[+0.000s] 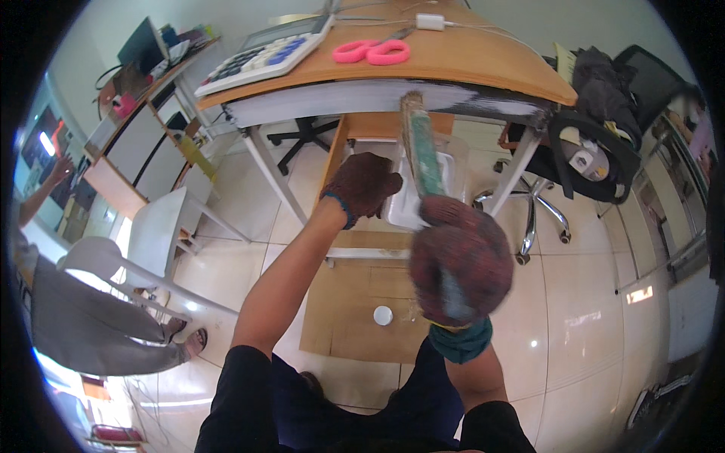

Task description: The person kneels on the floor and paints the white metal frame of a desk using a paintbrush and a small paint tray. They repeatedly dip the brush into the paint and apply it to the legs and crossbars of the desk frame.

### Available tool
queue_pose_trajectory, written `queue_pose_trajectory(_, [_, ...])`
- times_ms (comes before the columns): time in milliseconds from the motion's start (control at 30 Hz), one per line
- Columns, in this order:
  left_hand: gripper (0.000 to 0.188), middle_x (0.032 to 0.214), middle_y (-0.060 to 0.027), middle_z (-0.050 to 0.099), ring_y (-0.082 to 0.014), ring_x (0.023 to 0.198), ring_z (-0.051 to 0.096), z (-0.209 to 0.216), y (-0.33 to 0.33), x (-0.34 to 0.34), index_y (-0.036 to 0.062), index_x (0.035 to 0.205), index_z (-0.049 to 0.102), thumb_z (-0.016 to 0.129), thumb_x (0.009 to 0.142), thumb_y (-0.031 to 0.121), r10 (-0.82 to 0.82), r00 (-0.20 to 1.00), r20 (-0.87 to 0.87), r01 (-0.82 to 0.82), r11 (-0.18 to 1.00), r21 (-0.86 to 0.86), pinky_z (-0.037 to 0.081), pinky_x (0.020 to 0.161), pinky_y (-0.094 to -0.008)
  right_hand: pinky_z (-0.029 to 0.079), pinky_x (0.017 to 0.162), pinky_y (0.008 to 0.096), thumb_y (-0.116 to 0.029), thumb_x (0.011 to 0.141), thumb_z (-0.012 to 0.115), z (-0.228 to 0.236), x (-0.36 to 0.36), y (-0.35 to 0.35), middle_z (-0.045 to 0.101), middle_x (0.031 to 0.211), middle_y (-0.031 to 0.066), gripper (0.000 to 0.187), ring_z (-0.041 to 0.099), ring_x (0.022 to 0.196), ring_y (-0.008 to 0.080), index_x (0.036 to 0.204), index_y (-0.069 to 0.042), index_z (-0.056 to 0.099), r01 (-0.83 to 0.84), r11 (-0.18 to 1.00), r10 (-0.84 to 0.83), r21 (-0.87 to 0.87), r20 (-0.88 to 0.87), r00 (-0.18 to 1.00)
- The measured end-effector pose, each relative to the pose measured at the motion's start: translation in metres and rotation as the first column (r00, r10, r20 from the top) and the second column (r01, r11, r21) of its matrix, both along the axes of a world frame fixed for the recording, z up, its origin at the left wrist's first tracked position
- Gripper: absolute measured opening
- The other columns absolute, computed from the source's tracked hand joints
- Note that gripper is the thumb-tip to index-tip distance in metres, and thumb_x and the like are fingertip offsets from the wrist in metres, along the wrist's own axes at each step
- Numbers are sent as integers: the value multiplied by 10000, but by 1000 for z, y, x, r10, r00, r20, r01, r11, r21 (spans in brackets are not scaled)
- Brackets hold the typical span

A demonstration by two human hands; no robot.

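Note:
My right hand (461,260), in a dark red knitted glove, is closed round the green handle of a paintbrush (427,155). The brush points up and away from me, its tip against the front edge of the desk (325,103), where white paint partly covers a dark surface. My left hand (364,185), in a similar glove, is closed at the left rim of a clear plastic tub (404,208) with white inside. The tub is below the desk edge, partly hidden behind the brush and right hand.
On the desktop lie pink-handled scissors (371,51), a large calculator (268,53) and a white charger (430,22). Cardboard (355,302) with a small white lid (383,315) covers floor below. A person's legs (98,321) are at left; an office chair (589,155) stands right.

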State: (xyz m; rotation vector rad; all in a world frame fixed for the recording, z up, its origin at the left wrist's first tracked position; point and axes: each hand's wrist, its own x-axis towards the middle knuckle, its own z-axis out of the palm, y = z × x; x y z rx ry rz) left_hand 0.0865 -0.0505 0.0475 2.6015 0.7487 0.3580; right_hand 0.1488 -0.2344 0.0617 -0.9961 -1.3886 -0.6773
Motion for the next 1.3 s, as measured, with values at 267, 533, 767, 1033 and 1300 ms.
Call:
queue_pose_trajectory(267, [361, 514, -151, 572, -258, 495, 613, -6, 4, -9, 1, 647, 600, 517, 803, 316, 72, 997, 30, -70, 996, -53, 505, 564, -364, 524, 537, 277, -77, 811, 621, -10, 24, 12, 630, 937, 154, 194, 618, 799, 207, 983, -10, 562, -239, 909, 361, 340, -359, 861])
queue_pose_trajectory(533, [384, 541, -172, 571, -295, 541, 612, 7, -3, -13, -9, 675, 573, 508, 821, 341, 138, 990, -24, -139, 958, -252, 497, 595, -388, 492, 428, 247, -206, 839, 618, -1, 43, -15, 645, 821, 150, 244, 616, 601, 191, 937, 13, 571, 236, 945, -61, 227, -586, 808])
queue_pose_trajectory(767, [400, 519, -160, 585, -289, 528, 609, -16, 12, -16, -6, 561, 611, 447, 772, 291, 48, 995, 82, -52, 997, 54, 505, 627, -389, 509, 480, 245, -184, 845, 611, 9, 22, 21, 650, 826, 148, 203, 635, 759, 205, 933, -6, 569, -30, 949, 156, 314, -383, 911])
queue_pose_trajectory(1033, [392, 541, -172, 568, -311, 540, 605, -2, 7, -24, -9, 699, 595, 515, 795, 363, 122, 992, 12, -117, 972, -203, 499, 620, -399, 545, 520, 280, -212, 835, 606, 15, 22, 4, 634, 832, 143, 257, 646, 730, 219, 950, 15, 574, 223, 952, -52, 210, -607, 793])
queue_pose_trajectory(1300, [369, 520, -165, 559, -305, 544, 608, -2, 10, -24, 18, 649, 575, 470, 804, 337, 95, 992, -78, -100, 992, -74, 501, 616, -399, 502, 481, 234, -165, 836, 631, 21, 9, 33, 629, 910, 144, 218, 628, 751, 197, 980, -40, 525, -78, 933, 282, 350, -582, 763])
